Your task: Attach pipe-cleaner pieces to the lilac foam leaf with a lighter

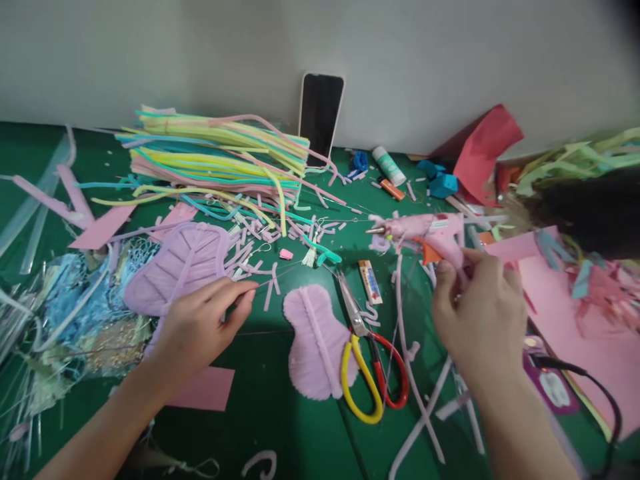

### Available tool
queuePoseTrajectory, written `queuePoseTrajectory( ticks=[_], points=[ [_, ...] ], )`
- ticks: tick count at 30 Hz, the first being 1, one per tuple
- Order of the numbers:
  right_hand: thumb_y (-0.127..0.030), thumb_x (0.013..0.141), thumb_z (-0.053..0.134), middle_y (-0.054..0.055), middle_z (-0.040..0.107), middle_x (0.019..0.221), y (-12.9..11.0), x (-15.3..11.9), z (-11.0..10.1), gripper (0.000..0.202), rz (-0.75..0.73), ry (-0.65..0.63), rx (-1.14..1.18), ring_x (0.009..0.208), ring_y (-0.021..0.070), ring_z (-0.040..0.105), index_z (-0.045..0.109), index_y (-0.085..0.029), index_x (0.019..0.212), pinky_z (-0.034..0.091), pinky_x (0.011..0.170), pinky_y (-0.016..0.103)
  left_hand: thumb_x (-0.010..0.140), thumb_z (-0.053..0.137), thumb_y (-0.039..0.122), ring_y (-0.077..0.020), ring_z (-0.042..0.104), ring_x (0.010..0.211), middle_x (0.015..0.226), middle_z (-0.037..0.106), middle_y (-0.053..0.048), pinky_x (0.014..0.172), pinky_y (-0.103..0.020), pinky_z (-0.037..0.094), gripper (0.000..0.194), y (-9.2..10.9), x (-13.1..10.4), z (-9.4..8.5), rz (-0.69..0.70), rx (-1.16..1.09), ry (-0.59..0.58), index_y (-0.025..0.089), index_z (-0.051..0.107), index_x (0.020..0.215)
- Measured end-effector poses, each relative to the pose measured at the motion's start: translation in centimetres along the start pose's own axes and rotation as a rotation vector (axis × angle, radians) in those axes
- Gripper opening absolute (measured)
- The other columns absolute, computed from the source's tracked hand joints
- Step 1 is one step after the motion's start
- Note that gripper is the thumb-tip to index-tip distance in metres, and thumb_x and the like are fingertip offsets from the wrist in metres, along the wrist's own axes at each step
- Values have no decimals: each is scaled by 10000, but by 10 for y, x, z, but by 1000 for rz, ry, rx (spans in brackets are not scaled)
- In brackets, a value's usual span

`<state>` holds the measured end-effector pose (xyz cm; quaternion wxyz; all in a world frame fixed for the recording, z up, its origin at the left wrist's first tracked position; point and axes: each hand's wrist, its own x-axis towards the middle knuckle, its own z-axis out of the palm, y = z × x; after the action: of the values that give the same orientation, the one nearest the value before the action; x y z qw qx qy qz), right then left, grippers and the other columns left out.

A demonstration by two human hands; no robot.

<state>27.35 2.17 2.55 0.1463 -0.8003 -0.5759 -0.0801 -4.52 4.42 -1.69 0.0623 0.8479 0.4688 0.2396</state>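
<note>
My right hand (483, 310) is closed around the handle of a pink hot glue gun (425, 230). Its metal nozzle points left, and a glue stick protrudes from the back. The thumb and forefinger of my left hand (205, 317) pinch a thin wire, beside short lilac pipe cleaner pieces (271, 287). Behind this hand lies a lilac wing-shaped pipe cleaner piece (185, 263) with ribs. A second lilac fuzzy shape (313, 340) rests between my hands. Scissors (357, 320) with yellow and red handles partly overlap it, their blades pointing away from me.
Bundled coloured pipe cleaners (215, 157) lie at the back left. A phone (321, 117) leans on the wall. Blue shredded material (75, 287) and clear sticks fill the left side. Pink paper (590, 327), a black cable (590, 373) and an eraser (370, 281) are also there.
</note>
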Motion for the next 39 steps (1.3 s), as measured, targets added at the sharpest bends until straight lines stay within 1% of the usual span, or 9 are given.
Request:
queuePoseTrajectory(
  ticks=[5,8,11,16,20,24,27,32,39],
  points=[
    [-402,856,445,172,619,1008,-5,-2,6,414,129,-86,143,862,293,613,469,-121,1159,460,707,388,889,543,176,-136,662,774,863,706,-13,709,-233,485,134,2,3,-4,22,-17,44,180,639,981],
    [-480,840,458,73,618,767,-6,0,9,429,263,-298,341,642,222,586,517,-145,1102,422,571,319,890,543,172,-132,657,755,836,696,-9,689,-231,482,113,6,6,-6,22,-20,71,181,630,961],
    [-598,807,472,20,577,662,-9,2,10,466,284,-450,523,555,172,528,569,-167,956,392,520,284,898,533,166,-129,651,762,833,691,-1,703,-229,482,96,9,8,-8,13,-35,93,193,614,941],
    [-575,701,607,-5,567,630,-22,0,13,476,308,-336,495,534,162,512,510,-178,945,370,496,264,912,520,216,-128,639,770,845,678,4,697,-222,475,113,11,11,-12,-78,-41,80,200,632,926],
    [-505,697,621,-20,558,588,-28,-8,22,461,278,-315,486,520,181,539,465,-189,994,356,488,260,923,489,237,-136,626,779,867,641,-11,696,-241,474,184,11,13,-9,-81,-32,-22,189,662,966],
    [-624,676,608,-11,555,573,-26,-20,30,541,264,-244,454,499,196,538,476,-192,974,350,476,269,922,486,174,-143,615,815,901,635,-29,711,-254,484,229,6,8,-1,30,-15,-66,183,651,1081],
    [-622,676,612,-31,532,548,-24,-28,32,534,239,-231,422,447,162,492,484,-197,974,335,457,258,902,504,107,-164,600,817,893,654,-44,716,-287,490,260,0,2,2,184,36,-66,176,642,1111],
    [-559,679,638,-54,492,529,-24,-36,29,442,92,-240,404,418,114,420,527,-202,914,329,442,244,829,594,40,-187,603,840,919,694,-59,758,-335,504,292,-3,-2,1,294,3,36,152,628,1097],
    [-535,708,649,-39,540,574,-25,-42,26,399,62,-250,455,446,92,434,570,-190,892,350,433,221,802,632,54,-197,612,814,852,696,-32,719,-346,507,250,-1,0,1,217,-18,146,209,658,996]
  ],
)
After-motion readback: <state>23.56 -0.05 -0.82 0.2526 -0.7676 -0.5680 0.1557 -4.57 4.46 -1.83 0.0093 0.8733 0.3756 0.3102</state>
